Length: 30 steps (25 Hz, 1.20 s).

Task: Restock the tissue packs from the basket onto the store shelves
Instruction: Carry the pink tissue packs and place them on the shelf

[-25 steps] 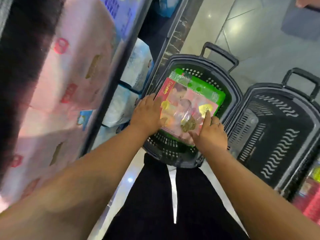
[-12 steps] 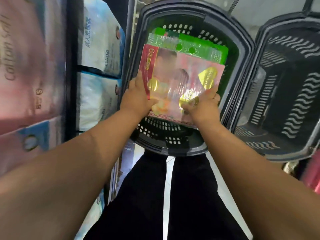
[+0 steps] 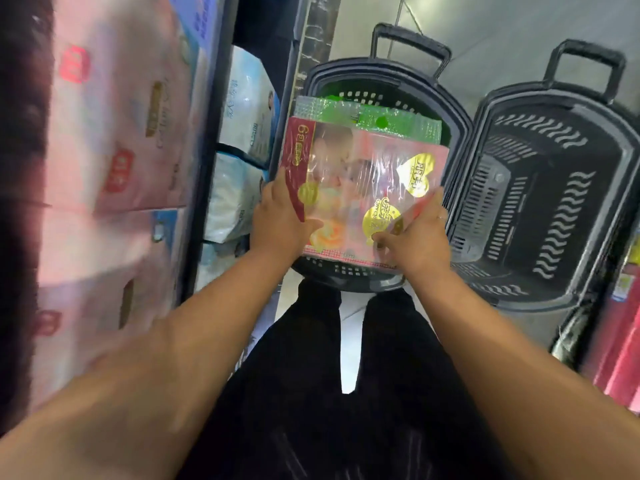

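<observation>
While both hands (image 3: pixel 349 223) clamp the pink tissue pack (image 3: pixel 360 188) above the basket (image 3: pixel 384 74), steady support underneath should prevent slipping.

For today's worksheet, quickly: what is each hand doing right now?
Left hand: closed on the pink tissue pack.
Right hand: closed on the same pack.

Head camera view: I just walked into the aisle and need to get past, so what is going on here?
A person is restocking tissue. Both hands hold a pink tissue pack above the left basket: the left hand grips its left edge, the right hand its near right corner. A green pack lies in the basket beneath it. The right basket looks empty. Shelves of tissue packs stand at the left. The pink pack is not yet shelved.
</observation>
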### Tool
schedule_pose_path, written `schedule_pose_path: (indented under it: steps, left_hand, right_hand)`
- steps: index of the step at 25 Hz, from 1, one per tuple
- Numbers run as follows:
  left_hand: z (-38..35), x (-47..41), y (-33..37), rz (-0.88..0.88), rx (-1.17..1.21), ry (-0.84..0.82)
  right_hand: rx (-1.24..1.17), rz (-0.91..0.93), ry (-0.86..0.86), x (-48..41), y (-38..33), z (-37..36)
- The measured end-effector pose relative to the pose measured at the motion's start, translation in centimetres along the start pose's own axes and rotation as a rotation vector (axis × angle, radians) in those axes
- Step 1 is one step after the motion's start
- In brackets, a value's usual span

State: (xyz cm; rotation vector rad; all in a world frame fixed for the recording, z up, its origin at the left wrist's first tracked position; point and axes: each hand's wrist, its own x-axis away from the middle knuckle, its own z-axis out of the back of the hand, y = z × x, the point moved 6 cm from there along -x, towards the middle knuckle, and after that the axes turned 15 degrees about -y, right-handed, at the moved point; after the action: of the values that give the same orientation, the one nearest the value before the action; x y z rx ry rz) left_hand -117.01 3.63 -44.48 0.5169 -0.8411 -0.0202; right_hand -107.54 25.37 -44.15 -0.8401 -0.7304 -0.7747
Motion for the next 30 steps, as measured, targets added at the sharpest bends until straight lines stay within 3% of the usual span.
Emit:
schedule_pose_path:
  steps: [7,16,22,30]
  left_hand:
    - [4.2,13.1,2.4,0.121,0.13,0.209]
    - [4.5,31.1,6.3,0.161,0.441,0.609]
    - [5.8,42.9,6.6,0.249,0.484,0.944]
    - [7.7,56.6,6.2,0.258,0.532,1.228]
  right_hand:
    - [-0.044,0.203,-0.086,8.7,-2.8,5.2]
    - [0.318,0.756,-0.209,21.1,-8.3,12.2]
    - [0.354,1.04,-0.277,30.4,-12.2,12.2]
    - [0.376,1.301,-0.306,42.3,-17.0,10.4]
